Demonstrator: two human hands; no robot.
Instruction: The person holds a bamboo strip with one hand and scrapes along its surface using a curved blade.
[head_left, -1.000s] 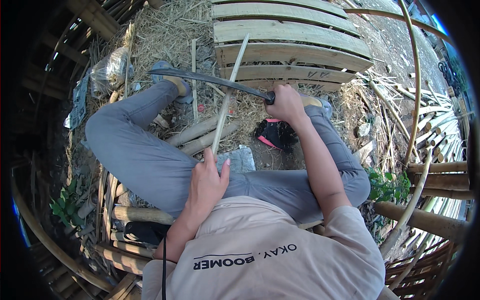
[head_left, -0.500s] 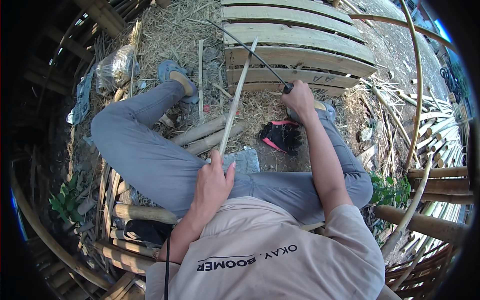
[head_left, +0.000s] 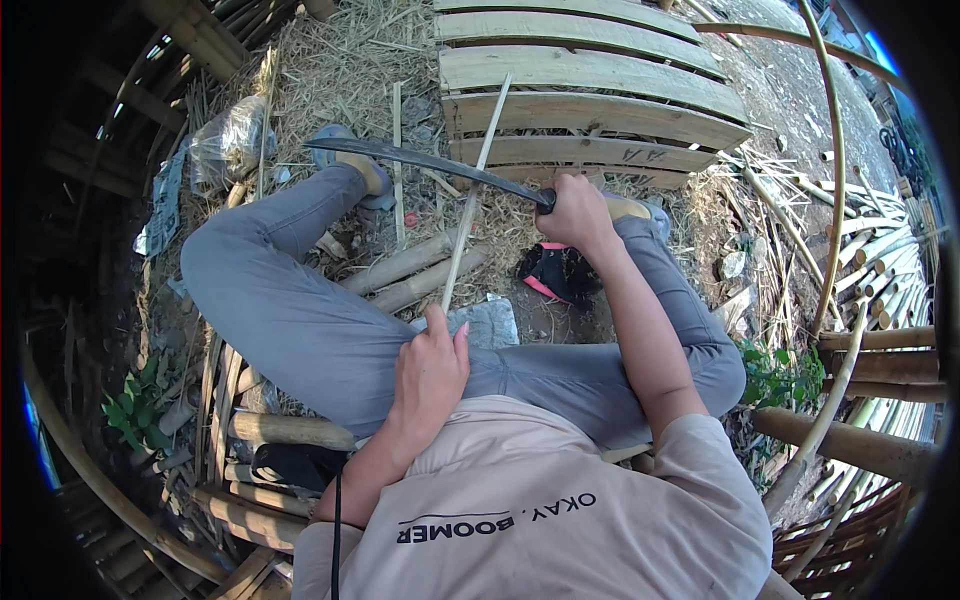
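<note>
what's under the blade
Under the blade are the pale strip in the left hand, straw and the left foot; the parts it directly covers can't be seen.

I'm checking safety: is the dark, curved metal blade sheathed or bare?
Bare: the dark, curved metal blade shows uncovered from tip to black handle.
</note>
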